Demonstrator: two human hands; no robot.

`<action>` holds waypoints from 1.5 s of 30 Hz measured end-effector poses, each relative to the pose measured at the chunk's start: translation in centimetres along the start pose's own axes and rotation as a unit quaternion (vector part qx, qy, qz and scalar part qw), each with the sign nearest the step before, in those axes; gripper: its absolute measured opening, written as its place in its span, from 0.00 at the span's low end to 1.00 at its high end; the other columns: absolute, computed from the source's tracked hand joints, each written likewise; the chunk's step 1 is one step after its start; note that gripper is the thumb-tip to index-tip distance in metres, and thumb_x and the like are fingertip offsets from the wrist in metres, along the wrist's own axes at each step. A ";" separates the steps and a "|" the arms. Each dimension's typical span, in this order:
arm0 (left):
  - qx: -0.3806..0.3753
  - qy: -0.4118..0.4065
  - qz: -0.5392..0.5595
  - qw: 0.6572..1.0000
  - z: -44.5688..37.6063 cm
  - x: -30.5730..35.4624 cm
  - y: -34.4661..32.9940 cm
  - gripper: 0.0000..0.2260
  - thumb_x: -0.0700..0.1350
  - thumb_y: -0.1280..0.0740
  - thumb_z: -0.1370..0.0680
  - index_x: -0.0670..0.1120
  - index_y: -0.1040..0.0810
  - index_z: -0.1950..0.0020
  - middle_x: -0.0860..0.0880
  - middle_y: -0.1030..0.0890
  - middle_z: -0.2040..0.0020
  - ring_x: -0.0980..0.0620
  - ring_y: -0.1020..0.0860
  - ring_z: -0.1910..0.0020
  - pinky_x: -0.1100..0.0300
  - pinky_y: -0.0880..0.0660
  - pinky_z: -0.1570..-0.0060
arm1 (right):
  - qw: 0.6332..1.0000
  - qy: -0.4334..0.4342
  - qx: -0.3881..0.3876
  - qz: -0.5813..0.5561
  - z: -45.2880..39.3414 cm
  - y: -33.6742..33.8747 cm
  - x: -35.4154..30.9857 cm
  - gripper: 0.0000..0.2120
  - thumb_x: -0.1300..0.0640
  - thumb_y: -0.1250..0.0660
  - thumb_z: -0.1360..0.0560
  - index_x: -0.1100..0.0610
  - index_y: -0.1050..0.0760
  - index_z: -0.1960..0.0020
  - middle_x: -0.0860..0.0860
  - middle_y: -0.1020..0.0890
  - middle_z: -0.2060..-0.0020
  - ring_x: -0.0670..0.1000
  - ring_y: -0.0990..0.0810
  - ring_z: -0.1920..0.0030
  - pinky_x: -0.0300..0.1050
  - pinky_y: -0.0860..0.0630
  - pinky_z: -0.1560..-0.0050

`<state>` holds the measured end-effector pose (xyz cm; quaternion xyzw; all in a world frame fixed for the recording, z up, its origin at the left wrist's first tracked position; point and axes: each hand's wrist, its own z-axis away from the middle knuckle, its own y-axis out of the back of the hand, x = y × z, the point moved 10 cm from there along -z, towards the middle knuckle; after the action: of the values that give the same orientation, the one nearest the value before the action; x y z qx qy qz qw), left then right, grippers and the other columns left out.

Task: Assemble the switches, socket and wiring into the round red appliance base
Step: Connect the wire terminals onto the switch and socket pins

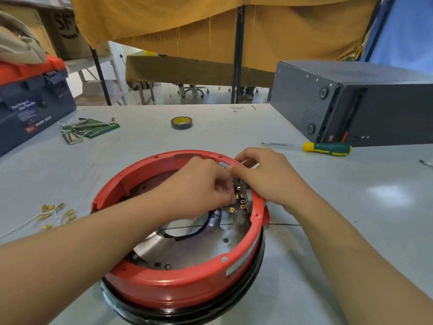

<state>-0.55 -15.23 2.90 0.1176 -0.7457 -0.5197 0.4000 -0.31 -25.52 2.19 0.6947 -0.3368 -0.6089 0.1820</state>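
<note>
The round red appliance base (pixel 178 285) lies open side up on the table, with a shiny metal plate and a black wire (pixel 187 235) inside. My left hand (pixel 199 184) reaches into the base and pinches a brass wire terminal (pixel 236 196) against the switch block (pixel 243 200) on the inner right wall. My right hand (pixel 264 174) rests over the right rim, fingers closed on the switch part from outside. Another brass terminal (pixel 231 209) hangs just below. What lies under my fingers is hidden.
Loose white wires with brass terminals (pixel 56 214) lie left of the base. A green-yellow screwdriver (pixel 325 148) lies at right, a tape roll (pixel 181 123) behind, hex keys (pixel 82 130) at back left. A blue toolbox (pixel 30 104) and a grey case (pixel 351 102) flank the table.
</note>
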 end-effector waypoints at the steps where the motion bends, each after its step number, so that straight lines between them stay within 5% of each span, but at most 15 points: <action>1: 0.001 0.000 0.002 1.000 0.0 0.0 0.0 0.03 0.42 0.30 0.29 0.48 0.16 0.61 0.53 0.18 0.67 0.60 0.22 0.67 0.68 0.27 0.63 | 1.000 0.000 -0.007 0.001 0.1 -0.1 0.0 0.09 0.46 0.31 0.29 0.49 0.20 0.53 0.46 0.18 0.59 0.41 0.23 0.60 0.35 0.30 0.63; 22: 0.027 -0.006 -0.038 0.999 0.6 0.5 0.2 0.05 0.42 0.33 0.27 0.45 0.19 0.61 0.50 0.18 0.66 0.56 0.21 0.65 0.64 0.28 0.62 | 1.000 0.020 -0.018 -0.009 0.0 -0.2 -0.1 0.06 0.48 0.33 0.27 0.50 0.20 0.54 0.48 0.18 0.64 0.47 0.22 0.67 0.36 0.32 0.71; 27: 0.034 -0.004 -0.021 0.999 0.5 0.2 0.5 0.05 0.42 0.33 0.26 0.46 0.19 0.61 0.49 0.19 0.69 0.55 0.23 0.66 0.65 0.30 0.66 | 1.000 0.022 -0.019 -0.010 0.0 -0.2 -0.1 0.06 0.49 0.33 0.26 0.50 0.20 0.54 0.48 0.18 0.64 0.46 0.23 0.67 0.30 0.33 0.74; 32: 0.035 -0.006 -0.031 0.999 0.4 0.3 0.3 0.05 0.41 0.33 0.27 0.46 0.19 0.62 0.52 0.20 0.69 0.58 0.23 0.68 0.68 0.30 0.66 | 0.999 0.022 -0.021 -0.021 0.0 -0.2 -0.2 0.06 0.50 0.33 0.27 0.51 0.20 0.54 0.52 0.17 0.63 0.49 0.22 0.65 0.39 0.31 0.69; 36: 0.036 -0.004 -0.026 0.999 0.3 0.3 0.1 0.05 0.43 0.32 0.27 0.46 0.20 0.63 0.51 0.18 0.68 0.57 0.21 0.67 0.61 0.27 0.63 | 0.999 0.026 -0.015 -0.015 0.0 -0.2 -0.3 0.06 0.50 0.33 0.27 0.51 0.19 0.55 0.52 0.17 0.64 0.51 0.21 0.64 0.41 0.29 0.67; 45: 0.029 0.009 0.017 0.999 0.3 -0.1 -0.1 0.06 0.43 0.31 0.27 0.45 0.19 0.63 0.51 0.20 0.69 0.58 0.23 0.68 0.64 0.27 0.64 | 0.999 0.030 0.003 0.021 0.2 0.1 -0.4 0.07 0.48 0.34 0.27 0.48 0.19 0.53 0.48 0.18 0.61 0.49 0.21 0.59 0.45 0.26 0.58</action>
<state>-0.70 -15.04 2.69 0.1211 -0.7589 -0.4898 0.4117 -0.50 -25.26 2.54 0.7059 -0.3478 -0.5830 0.2023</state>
